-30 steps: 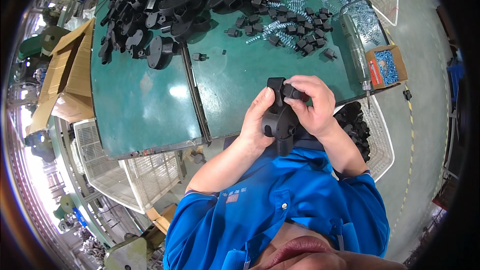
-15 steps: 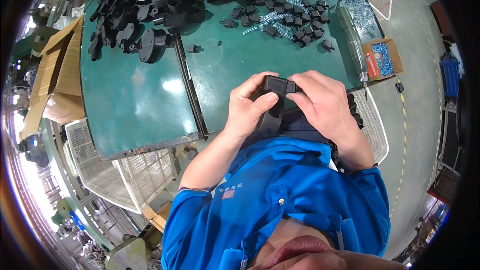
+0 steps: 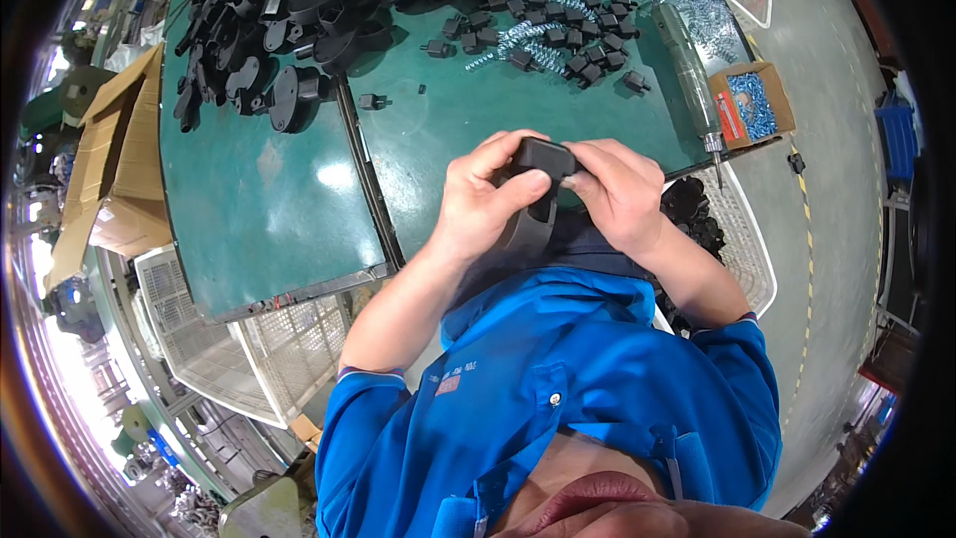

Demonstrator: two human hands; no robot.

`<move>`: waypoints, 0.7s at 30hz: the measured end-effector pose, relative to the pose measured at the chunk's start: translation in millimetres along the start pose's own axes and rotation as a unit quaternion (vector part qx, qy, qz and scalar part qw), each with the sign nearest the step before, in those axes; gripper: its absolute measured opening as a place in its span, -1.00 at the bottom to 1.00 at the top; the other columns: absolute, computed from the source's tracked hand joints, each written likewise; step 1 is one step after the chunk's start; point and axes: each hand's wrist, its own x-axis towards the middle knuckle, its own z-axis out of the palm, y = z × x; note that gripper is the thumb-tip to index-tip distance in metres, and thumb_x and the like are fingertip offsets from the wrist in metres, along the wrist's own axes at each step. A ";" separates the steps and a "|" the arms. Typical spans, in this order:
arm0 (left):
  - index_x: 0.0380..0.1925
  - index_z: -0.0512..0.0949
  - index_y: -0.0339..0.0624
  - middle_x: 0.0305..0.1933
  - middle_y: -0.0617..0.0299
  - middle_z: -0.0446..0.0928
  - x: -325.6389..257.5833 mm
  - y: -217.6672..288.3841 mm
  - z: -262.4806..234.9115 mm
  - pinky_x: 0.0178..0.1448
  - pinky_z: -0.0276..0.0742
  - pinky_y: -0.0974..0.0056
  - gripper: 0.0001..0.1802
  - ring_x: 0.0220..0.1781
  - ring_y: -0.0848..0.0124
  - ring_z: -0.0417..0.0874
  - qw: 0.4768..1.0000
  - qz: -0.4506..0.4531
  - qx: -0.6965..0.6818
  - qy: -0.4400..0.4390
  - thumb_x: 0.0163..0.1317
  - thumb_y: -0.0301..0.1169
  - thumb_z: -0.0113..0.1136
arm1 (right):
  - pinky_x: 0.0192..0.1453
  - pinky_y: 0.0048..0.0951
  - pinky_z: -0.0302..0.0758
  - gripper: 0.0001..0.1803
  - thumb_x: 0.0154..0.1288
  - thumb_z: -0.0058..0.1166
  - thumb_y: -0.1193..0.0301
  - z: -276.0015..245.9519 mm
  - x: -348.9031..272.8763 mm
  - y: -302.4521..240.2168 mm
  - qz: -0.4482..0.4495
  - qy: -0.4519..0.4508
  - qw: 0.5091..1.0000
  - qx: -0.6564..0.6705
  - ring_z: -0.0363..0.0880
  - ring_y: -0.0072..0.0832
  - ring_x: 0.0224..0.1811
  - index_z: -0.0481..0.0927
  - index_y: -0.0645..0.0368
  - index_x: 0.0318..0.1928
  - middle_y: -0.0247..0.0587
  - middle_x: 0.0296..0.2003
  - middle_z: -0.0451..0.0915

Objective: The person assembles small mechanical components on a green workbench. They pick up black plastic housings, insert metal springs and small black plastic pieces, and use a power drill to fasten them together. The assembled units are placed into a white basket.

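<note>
Just past the table's near edge, both hands work on a black plastic housing (image 3: 545, 156), its boxy end uppermost and its wider body hanging toward my lap. My left hand (image 3: 483, 201) grips it from the left, the thumb lying across its front face. At the housing's right side my right hand (image 3: 619, 201) pinches with thumb and fingertips; the small black block there is mostly hidden by those fingers. Farther off on the green table (image 3: 438, 169) lie loose small black blocks (image 3: 588, 35), bright coil springs (image 3: 523, 38) and a heap of similar black housings (image 3: 299, 0).
A grey-green power screwdriver (image 3: 687, 70) lies along the table's right side, its bit past the edge. Beside it stands a carton of bluish screws (image 3: 754, 108). White baskets (image 3: 752, 244) flank the table, the right one holding black parts. A cardboard box (image 3: 124, 159) is at left.
The small block at the housing's right side has gone from plainly visible to mostly hidden, with my right fingers closer against the housing. Both hands have shifted slightly left.
</note>
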 end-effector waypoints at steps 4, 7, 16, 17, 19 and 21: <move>-0.04 0.62 -0.32 -0.23 0.24 0.56 29.2 22.6 -12.2 -0.03 0.47 0.35 -0.62 -0.13 0.46 0.57 0.965 -0.023 0.249 -0.085 0.16 -0.37 0.38 | -0.43 -0.36 0.52 -0.75 -0.10 0.42 0.47 -1.4 -2.9 25.7 0.000 -0.026 1.000 -0.017 0.63 -0.30 -0.48 0.66 0.20 -0.35 -0.23 -0.47 0.63; -0.12 0.64 -0.31 -0.31 0.10 0.58 48.2 19.3 -13.4 -0.04 0.49 0.22 -0.61 -0.16 0.25 0.58 0.908 0.036 0.406 -0.096 0.05 -0.37 0.44 | -0.46 -0.36 0.45 -0.77 -0.20 0.39 0.36 7.4 -7.8 49.5 -0.023 -0.019 0.994 -0.109 0.58 -0.37 -0.52 0.57 0.07 -0.51 -0.35 -0.56 0.53; -0.21 0.65 -0.19 -0.27 0.13 0.58 52.8 -8.7 -6.3 0.12 0.35 0.03 -0.57 -0.03 0.17 0.56 0.763 0.179 0.614 -0.096 -0.14 -0.30 0.49 | -0.30 -0.35 0.56 -0.69 -0.07 0.37 0.16 -5.6 0.1 54.3 0.044 -0.171 0.940 -0.292 0.64 -0.34 -0.38 0.54 0.04 -0.47 -0.30 -0.46 0.56; -0.17 0.64 -0.17 -0.20 0.15 0.58 50.4 -8.2 -6.6 0.19 0.31 0.03 -0.54 0.02 0.17 0.54 0.754 0.173 0.626 -0.100 -0.14 -0.31 0.50 | -0.29 -0.35 0.57 -0.67 -0.04 0.38 0.15 -24.3 7.9 52.7 0.069 -0.143 0.935 -0.318 0.65 -0.33 -0.37 0.54 0.05 -0.44 -0.29 -0.44 0.57; -0.17 0.65 -0.17 -0.19 0.15 0.57 51.1 -7.0 -7.6 0.21 0.30 0.02 -0.53 0.02 0.17 0.53 0.760 0.169 0.619 -0.102 -0.15 -0.30 0.51 | -0.30 -0.34 0.58 -0.62 0.02 0.38 0.11 -65.1 22.1 56.3 0.120 -0.094 0.890 -0.429 0.66 -0.33 -0.35 0.53 0.09 -0.38 -0.26 -0.40 0.58; -0.17 0.65 -0.17 -0.19 0.15 0.57 51.6 -6.0 -7.3 0.24 0.29 0.01 -0.53 0.02 0.17 0.53 0.768 0.167 0.609 -0.106 -0.15 -0.30 0.51 | -0.31 -0.35 0.60 -0.55 0.05 0.38 0.05 -93.1 23.6 72.8 0.186 -0.107 0.801 -0.558 0.68 -0.33 -0.32 0.51 0.12 -0.32 -0.23 -0.36 0.58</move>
